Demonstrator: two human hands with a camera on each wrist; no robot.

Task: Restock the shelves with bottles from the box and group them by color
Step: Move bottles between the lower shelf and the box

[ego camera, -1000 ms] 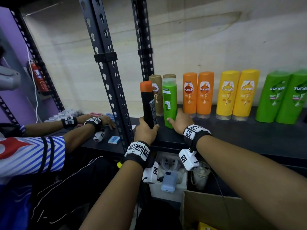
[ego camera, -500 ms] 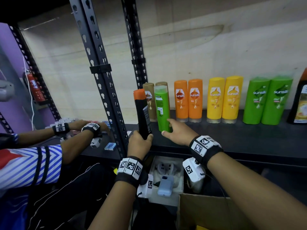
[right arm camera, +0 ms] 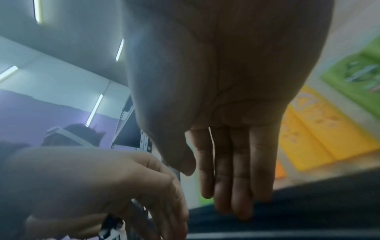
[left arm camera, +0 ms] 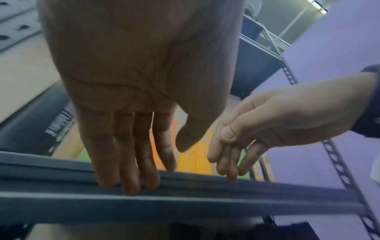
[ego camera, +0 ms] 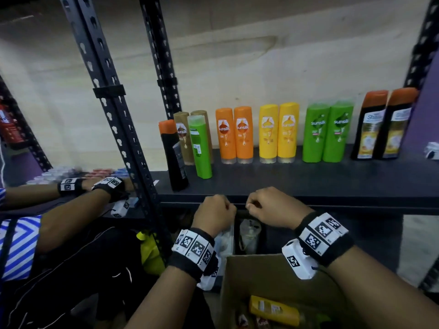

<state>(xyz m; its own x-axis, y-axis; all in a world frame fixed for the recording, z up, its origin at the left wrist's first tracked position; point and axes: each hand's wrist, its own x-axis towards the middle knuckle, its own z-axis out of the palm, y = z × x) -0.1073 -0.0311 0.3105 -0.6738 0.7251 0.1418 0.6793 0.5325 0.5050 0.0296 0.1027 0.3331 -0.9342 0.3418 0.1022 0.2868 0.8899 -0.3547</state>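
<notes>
A black bottle with an orange cap (ego camera: 174, 155) and a green bottle (ego camera: 200, 148) stand free at the left of the black shelf (ego camera: 308, 184), in front of two brown bottles (ego camera: 181, 136). Rightward stand pairs of orange (ego camera: 234, 135), yellow (ego camera: 278, 132), green (ego camera: 327, 131) and black orange-capped bottles (ego camera: 382, 124). My left hand (ego camera: 215, 214) and right hand (ego camera: 268, 207) hang empty side by side at the shelf's front edge. In the left wrist view the left fingers (left arm camera: 131, 162) are straight and touch the edge rail (left arm camera: 205, 194). The right fingers (right arm camera: 226, 178) are relaxed.
An open cardboard box (ego camera: 256, 269) sits below my hands with a yellow bottle (ego camera: 273, 309) inside. Black perforated posts (ego camera: 114, 115) rise at left. Another person's arms (ego camera: 78, 200) reach onto the neighbouring shelf. White items lie on the lower shelf (ego camera: 249, 233).
My left hand let go of the black bottle and my right hand left the green one. Both hands pulled back down to the shelf's front edge. The view swung right.
</notes>
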